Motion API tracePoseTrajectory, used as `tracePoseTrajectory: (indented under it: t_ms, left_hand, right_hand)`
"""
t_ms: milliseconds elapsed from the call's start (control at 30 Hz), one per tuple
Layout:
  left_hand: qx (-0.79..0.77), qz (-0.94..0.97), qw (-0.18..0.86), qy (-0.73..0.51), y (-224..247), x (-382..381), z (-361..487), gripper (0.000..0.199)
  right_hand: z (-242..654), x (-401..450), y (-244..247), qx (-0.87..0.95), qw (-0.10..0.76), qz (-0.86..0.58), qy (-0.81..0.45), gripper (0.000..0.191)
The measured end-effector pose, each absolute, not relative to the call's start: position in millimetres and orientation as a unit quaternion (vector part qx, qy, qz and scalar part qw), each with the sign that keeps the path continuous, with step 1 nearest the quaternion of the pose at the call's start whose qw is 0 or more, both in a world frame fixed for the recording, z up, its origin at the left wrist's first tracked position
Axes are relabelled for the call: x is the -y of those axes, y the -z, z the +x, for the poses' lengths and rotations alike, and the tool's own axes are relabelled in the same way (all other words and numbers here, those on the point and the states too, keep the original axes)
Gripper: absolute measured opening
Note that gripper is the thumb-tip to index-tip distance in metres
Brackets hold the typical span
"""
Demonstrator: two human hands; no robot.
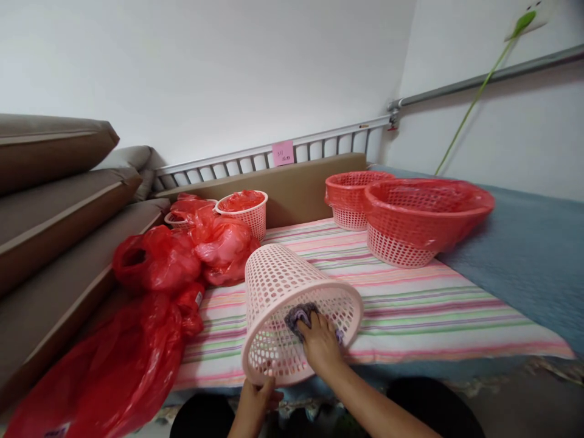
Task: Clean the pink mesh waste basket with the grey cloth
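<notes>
Right hand point(320, 342) inside tilted basket point(292, 304)

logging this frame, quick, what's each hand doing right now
Left hand: closed on the rim of the tipped pink basket.
Right hand: inside the basket, fingers pressing a purple-grey cloth against its wall.

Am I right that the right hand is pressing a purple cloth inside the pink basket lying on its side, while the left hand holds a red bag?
Not quite. In the head view the left hand grips the rim of the pink basket, not a red bag; the bags lie untouched to the left. The rest holds: the right hand presses the purple cloth inside the basket lying on its side.
</notes>
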State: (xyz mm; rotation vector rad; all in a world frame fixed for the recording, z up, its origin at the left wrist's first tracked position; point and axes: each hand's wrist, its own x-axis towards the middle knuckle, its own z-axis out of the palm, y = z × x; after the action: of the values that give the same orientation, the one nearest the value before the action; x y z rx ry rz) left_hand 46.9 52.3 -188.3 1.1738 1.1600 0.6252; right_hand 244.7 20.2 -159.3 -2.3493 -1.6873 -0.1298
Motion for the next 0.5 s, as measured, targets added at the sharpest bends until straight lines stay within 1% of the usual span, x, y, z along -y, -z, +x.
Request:
tracePoseTrajectory:
  t_ms: [133,300,400,500]
  left_hand:
    - [-0.502,0.515,0.635,-0.282,188.9,-52.2,52.3,0.088]
    - [-0.491,0.516,0.646,-0.277,189.9,-46.6,64.4,0.112]
    - [-0.476,0.503,0.661,-0.289,193.3,-43.5,70.7,0.116]
    - [-0.469,0.495,0.669,-0.296,193.9,-44.4,69.7,0.109]
  right_hand:
    - [243.8,-13.7,164.1,0.581,0.130,-0.803,0.030,0.039]
    - [254.4,-25.3,160.4,0.571,0.126,-0.811,0.009,0.048]
    - [242.4,-36.9,154.6,0.525,0.170,-0.829,-0.092,0.052]
    - [209.8,-42.2,153.1,0.503,0.246,-0.806,-0.195,0.056]
